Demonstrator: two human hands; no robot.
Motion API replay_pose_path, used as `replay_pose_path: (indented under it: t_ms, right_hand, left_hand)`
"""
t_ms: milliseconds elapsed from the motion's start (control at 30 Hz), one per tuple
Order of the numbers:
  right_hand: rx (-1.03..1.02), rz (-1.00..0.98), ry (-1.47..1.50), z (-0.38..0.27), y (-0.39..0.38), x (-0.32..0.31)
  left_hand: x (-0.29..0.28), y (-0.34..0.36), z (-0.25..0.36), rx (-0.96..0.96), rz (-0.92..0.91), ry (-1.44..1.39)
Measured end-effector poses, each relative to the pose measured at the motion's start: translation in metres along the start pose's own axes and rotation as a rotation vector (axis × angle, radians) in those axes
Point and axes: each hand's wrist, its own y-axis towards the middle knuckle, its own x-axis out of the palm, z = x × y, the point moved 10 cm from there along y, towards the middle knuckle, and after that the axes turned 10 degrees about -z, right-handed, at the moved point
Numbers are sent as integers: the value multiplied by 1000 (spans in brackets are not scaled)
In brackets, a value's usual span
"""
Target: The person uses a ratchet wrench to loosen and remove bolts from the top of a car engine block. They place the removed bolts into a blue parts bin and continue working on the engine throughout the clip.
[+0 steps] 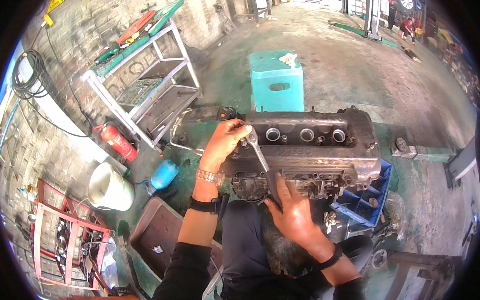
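My left hand [225, 141] grips the head end of a steel ratchet [260, 155] at the top left of a dark, grimy engine valve cover [325, 155]. My right hand [292, 214] is wrapped round the ratchet's black handle, below and right of my left hand. A row of three round openings [306, 135] shows along the cover's top, and a black cap [227, 113] stands at its back left. Greasy engine parts [310, 184] show under the cover.
A teal stool [277, 87] stands behind. Left are a tool trolley [103, 79], fire extinguisher [118, 141], white bucket [110, 185], blue canister [164, 174], brown tray [153, 227] and red frame [68, 235]. A blue divided bin [358, 209] sits right. People [407, 28] are far back near a lift post.
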Motion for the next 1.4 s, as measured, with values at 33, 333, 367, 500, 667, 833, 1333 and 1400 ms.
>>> replay_pose_path:
  t_ms: [33, 333, 367, 500, 667, 833, 1333, 1400]
  right_hand:
    - [-15, 3, -20, 0, 2, -7]
    - [-198, 24, -323, 33, 81, -92]
    - [-70, -54, -335, 56, 103, -88]
    - [-83, -96, -413, 86, 160, -68]
    - [-150, -26, -413, 94, 193, -51]
    - [15, -109, -419, 107, 195, -45]
    - [-91, -63, -170, 7, 10, -24]
    - [-90, -17, -126, -8, 0, -3]
  left_hand:
    - [1, 0, 0, 2, -6, -13]
    - [-3, -7, -1, -34, 83, -50]
    - [-2, -7, -1, -25, 80, -57]
    - [-1, -6, 1, -15, 84, -12]
    - [-3, -6, -2, -70, 92, 39]
    - [-1, -8, 3, -41, 114, 13]
    - [-6, -9, 1, -40, 73, 59]
    - [-7, -8, 5, 12, 84, 164]
